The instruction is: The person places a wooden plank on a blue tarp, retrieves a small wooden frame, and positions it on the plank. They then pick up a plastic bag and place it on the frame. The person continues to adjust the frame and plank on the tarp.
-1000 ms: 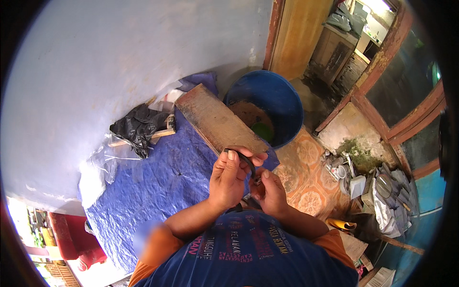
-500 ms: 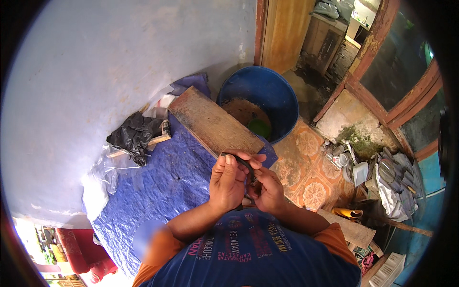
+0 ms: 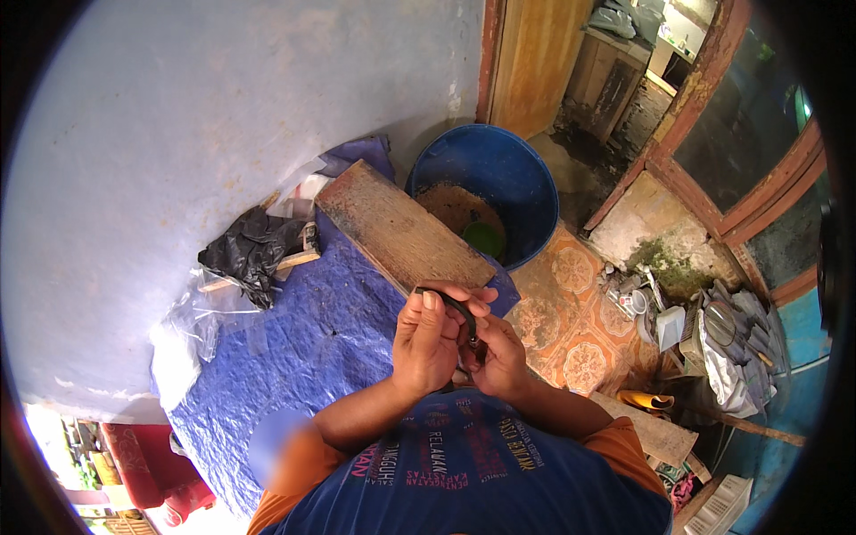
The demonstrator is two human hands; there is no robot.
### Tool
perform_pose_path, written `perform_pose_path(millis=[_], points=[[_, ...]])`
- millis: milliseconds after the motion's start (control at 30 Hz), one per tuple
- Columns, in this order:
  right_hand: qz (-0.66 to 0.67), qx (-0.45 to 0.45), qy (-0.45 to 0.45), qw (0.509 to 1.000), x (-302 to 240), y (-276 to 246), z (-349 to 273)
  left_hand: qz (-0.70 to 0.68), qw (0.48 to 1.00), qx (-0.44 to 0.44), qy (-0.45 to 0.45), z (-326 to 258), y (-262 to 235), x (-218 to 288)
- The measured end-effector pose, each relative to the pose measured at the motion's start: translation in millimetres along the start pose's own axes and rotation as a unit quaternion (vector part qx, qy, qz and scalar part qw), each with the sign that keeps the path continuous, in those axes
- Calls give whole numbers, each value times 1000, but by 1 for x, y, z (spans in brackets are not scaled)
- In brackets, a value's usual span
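A curved black strip [image 3: 465, 313], thin and bent like a bow, is held in front of my chest. One end of it is pinched between the thumb and fingers of my left hand [image 3: 423, 346]. My right hand [image 3: 502, 358] closes round the other end, where a small shiny spot shows. That lower end is partly hidden by my fingers, and the strip's exact kind cannot be made out. Just beyond my fingertips lies the near end of a wooden board [image 3: 401, 227], apart from the strip.
A blue tarp [image 3: 303, 357] spreads under the board, with a crumpled black plastic bag [image 3: 250, 254] by the wall. Behind stands a large blue barrel [image 3: 530, 169] with a green item [image 3: 484, 239] inside. Clutter and a grey-white sack [image 3: 727, 357] line the right side, near a yellow object [image 3: 646, 400].
Both hands keep almost the same grip on the black strip. Slightly more of its lower end shows near the right fingers.
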State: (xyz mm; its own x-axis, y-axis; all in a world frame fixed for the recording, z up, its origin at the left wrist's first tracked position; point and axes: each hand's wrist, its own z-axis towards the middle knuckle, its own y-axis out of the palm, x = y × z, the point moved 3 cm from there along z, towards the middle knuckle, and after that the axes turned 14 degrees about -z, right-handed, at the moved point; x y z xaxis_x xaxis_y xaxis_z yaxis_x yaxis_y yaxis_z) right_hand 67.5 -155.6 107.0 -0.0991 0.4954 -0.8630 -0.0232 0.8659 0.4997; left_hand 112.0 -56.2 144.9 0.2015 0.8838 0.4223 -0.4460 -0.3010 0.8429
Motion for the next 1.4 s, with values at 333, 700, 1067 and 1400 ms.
perform_pose_path(millis=[333, 700, 1067, 1400], points=[[19, 16, 18, 1000, 5, -5, 2, 5, 1000, -17, -8, 2, 0, 0], [25, 33, 34, 999, 8, -4, 5, 11, 1000, -18, -3, 3, -2, 2], [48, 10, 26, 998, 12, -6, 7, 14, 1000, -24, 0, 4, -2, 3], [33, 4, 35, 999, 10, -7, 7, 9, 1000, -16, -5, 2, -2, 3]])
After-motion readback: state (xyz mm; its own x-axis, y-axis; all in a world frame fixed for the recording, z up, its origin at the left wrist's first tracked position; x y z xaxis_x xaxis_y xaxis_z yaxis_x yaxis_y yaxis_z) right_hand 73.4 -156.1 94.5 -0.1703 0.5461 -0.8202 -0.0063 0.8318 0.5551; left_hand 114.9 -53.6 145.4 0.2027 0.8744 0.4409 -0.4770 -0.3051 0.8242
